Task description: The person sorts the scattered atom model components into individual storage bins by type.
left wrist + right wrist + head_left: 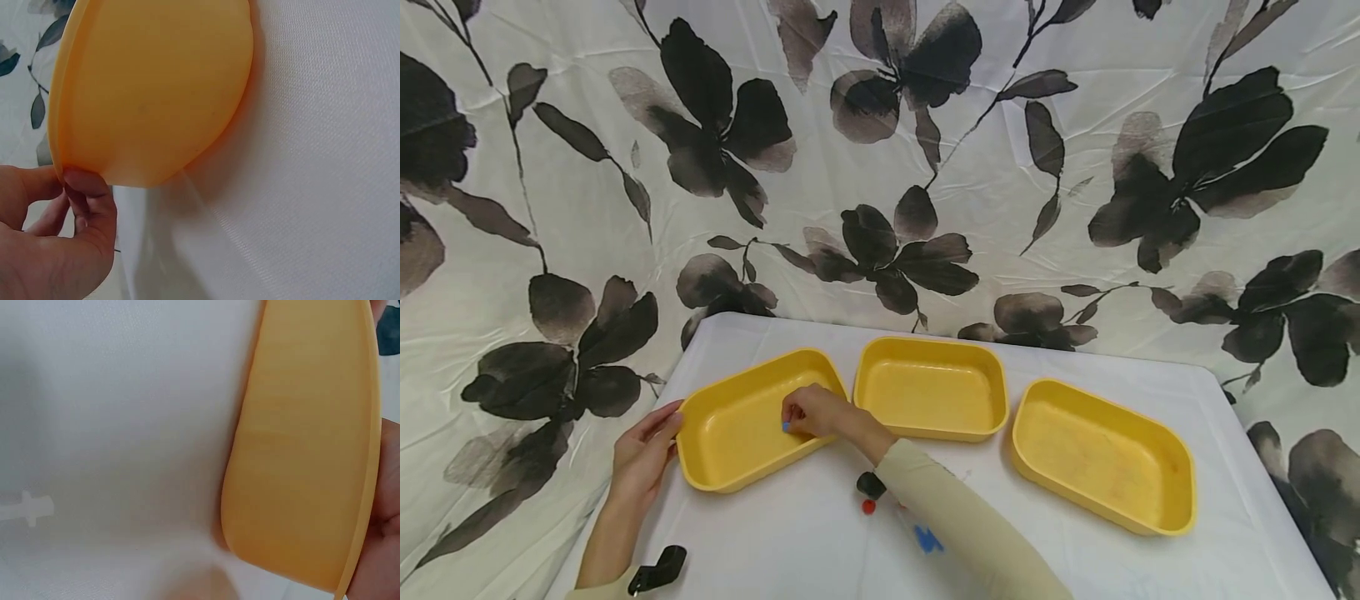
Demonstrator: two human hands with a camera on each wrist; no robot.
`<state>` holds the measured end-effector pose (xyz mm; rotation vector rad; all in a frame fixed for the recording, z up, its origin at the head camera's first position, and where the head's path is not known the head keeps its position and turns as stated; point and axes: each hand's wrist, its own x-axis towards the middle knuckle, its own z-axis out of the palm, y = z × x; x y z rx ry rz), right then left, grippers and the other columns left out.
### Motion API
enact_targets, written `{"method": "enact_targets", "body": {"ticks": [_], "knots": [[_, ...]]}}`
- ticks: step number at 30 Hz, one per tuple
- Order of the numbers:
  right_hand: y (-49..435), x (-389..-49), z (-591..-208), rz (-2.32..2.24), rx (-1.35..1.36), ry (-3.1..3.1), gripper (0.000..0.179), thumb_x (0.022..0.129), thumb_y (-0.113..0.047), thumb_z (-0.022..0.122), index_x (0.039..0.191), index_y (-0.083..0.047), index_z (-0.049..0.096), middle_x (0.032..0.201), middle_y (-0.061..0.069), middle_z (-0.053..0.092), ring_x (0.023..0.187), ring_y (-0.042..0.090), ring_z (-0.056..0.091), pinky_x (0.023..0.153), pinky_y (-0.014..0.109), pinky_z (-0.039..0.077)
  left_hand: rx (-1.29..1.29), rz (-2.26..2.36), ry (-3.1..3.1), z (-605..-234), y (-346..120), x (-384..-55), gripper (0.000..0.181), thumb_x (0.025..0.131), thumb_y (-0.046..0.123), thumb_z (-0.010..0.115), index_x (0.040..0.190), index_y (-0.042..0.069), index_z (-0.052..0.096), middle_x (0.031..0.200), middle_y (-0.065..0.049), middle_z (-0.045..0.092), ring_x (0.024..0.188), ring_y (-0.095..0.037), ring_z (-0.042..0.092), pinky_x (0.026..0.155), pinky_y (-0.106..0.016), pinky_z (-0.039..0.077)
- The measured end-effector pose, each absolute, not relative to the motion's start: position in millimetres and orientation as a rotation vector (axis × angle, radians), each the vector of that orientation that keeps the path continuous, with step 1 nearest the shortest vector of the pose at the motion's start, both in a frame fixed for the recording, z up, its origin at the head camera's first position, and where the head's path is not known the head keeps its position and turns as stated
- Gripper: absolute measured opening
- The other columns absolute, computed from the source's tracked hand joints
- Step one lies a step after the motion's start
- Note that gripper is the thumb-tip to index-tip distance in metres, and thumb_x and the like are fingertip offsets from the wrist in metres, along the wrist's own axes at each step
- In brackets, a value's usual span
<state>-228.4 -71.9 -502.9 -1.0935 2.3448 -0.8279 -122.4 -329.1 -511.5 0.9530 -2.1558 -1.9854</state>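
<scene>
My left hand (643, 454) pinches the rim of the left yellow tray (718, 475) at its near-left corner. In the left wrist view, the thumb and fingers of the left hand (69, 231) grip that rim from both sides. Inside the same tray is my right hand (820, 412), its fingers curled down and pinching a small blue piece (786, 427). Most of the blue piece is hidden by the fingers. The right wrist view shows the outer wall of the yellow tray (300, 450) and part of the right hand (378, 550) behind its rim.
A middle yellow tray (928, 392) and a right yellow tray (1105, 458) stand in a row on the white-covered table (760, 542). By the right sleeve lie a small red piece (868, 507) and a blue piece (927, 539). Behind hangs a flowered cloth (820, 175).
</scene>
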Motion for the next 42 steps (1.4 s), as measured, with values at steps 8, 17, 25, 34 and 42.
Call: {"method": "enact_targets", "body": {"ticks": [8,17,25,34,42], "knots": [[-75,-229,-505,-0.754,-1.030,2.388,0.004,0.097,-0.011,0.073,0.096,-0.007,0.072,0.086,-0.004,0.065,0.077,0.005,0.054,0.072,0.012,0.045,0.968,-1.977,-2.152,-512,-328,-122,0.053,0.106,0.028,0.059,0.154,0.011,0.047,0.119,0.010,0.055,0.100,-0.007,0.055,0.078,-0.011,0.053],[-72,-227,-502,-0.768,-1.043,2.457,0.007,0.097,-0.014,0.073,0.098,-0.008,0.070,0.085,-0.005,0.061,0.077,0.006,0.053,0.072,0.012,0.044,0.985,-1.996,-2.113,-512,-327,-122,0.053,0.105,0.027,0.060,0.154,0.010,0.047,0.117,0.010,0.056,0.098,-0.005,0.056,0.076,-0.011,0.053],[-64,-225,-499,-0.850,-1.108,2.512,0.005,0.099,-0.010,0.068,0.100,-0.005,0.070,0.089,-0.002,0.064,0.078,0.008,0.054,0.071,0.011,0.044,1.003,-2.008,-2.092,-510,-327,-123,0.052,0.105,0.027,0.060,0.153,0.011,0.048,0.114,0.012,0.057,0.097,-0.006,0.056,0.075,-0.012,0.053],[-49,-220,-492,-0.937,-1.134,2.528,0.009,0.100,-0.009,0.066,0.106,-0.003,0.069,0.096,0.002,0.068,0.086,0.010,0.057,0.079,0.012,0.046,0.992,-2.014,-2.107,-511,-327,-123,0.053,0.105,0.028,0.060,0.154,0.010,0.048,0.113,0.013,0.057,0.097,-0.007,0.056,0.076,-0.012,0.053],[-36,-214,-488,-1.111,-1.100,2.475,0.010,0.100,-0.006,0.065,0.107,-0.001,0.068,0.093,0.002,0.067,0.083,0.009,0.057,0.075,0.013,0.048,0.989,-2.001,-2.111,-513,-329,-123,0.053,0.105,0.028,0.060,0.154,0.010,0.048,0.114,0.012,0.057,0.097,-0.006,0.056,0.076,-0.012,0.053]]}}
